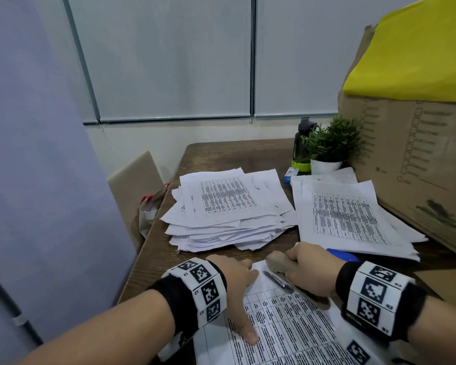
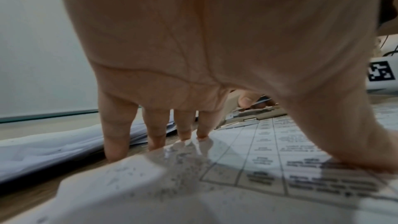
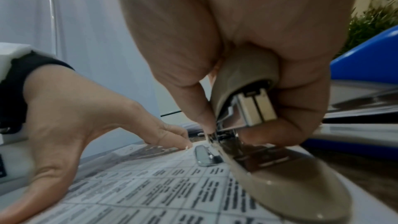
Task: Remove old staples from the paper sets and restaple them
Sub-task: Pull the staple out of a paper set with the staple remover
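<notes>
A stapled paper set printed with a table lies at the near edge of the brown desk. My left hand presses flat on its upper left part, fingers spread and thumb on the print. My right hand grips the top arm of a beige stapler that is hinged wide open. The stapler's metal tongue rests on the paper near its top corner, just right of the left fingertips. The left wrist view shows the stapler beyond my fingers. No staple is discernible.
A tall loose pile of paper sets lies mid-desk, a flatter pile to its right. A blue stapler sits behind my right hand. A cardboard box, potted plant, bottle and small box stand at the back right.
</notes>
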Available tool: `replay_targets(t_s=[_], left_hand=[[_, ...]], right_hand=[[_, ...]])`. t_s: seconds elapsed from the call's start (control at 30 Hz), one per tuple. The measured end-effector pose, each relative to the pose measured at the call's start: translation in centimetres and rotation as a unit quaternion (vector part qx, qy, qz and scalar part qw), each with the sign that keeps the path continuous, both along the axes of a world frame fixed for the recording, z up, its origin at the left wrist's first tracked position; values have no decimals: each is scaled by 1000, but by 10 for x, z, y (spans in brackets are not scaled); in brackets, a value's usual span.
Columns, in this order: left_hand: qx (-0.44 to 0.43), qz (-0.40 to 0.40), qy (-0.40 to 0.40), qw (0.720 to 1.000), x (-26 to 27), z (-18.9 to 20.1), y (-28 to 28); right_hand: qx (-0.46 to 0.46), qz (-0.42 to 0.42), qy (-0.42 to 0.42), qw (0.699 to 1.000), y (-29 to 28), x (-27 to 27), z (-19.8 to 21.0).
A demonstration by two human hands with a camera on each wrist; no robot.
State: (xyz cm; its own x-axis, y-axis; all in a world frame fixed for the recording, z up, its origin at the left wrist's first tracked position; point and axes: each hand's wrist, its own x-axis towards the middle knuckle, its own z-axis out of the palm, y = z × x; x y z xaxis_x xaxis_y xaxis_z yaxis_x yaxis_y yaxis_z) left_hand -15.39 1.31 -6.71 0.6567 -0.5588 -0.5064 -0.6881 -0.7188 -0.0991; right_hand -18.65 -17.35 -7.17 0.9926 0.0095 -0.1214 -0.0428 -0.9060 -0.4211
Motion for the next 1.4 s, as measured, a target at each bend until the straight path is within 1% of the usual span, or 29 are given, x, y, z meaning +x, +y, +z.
replay_targets(t_s=[0.2, 0.33, 0.47, 0.6, 0.77, 0.93, 1.0, 1.07, 1.23, 1.3, 1.33, 1.4], left_hand=[[15, -6, 8, 1000, 1, -2, 1], [1, -10, 9, 1000, 2, -3, 3], [-4, -4, 10, 1000, 2, -2, 3], [21, -2, 11, 1000, 1, 1, -3], [25, -10, 6, 1000, -1, 3, -4], [12, -16, 2, 1000, 2, -3, -1], [3, -7, 7, 1000, 2, -3, 1], [-3, -5, 5, 1000, 3, -5, 4], [1, 0, -6, 1000, 0, -6, 3], [8, 10, 7, 1000, -1, -5, 4], [9, 14, 14, 1000, -1, -4, 5], [9, 14, 19, 1000, -3, -1, 5]], right_hand=[[-9, 15, -4, 1000, 17, 8, 6], [-2, 25, 22, 999, 18, 16, 11], [-11, 2, 23, 1000, 1, 10, 10], [-21, -3, 10, 1000, -7, 5, 5], [11, -19, 12, 1000, 0, 4, 2], [16, -30, 15, 999, 16, 9, 6], [13, -36, 31, 999, 21, 12, 9], [-4, -33, 42, 999, 24, 19, 8], [-44, -18, 25, 999, 32, 30, 7], [-26, -32, 40, 998, 25, 31, 6], [-15, -44, 31, 998, 20, 32, 6], [38, -76, 3, 996, 11, 30, 9]])
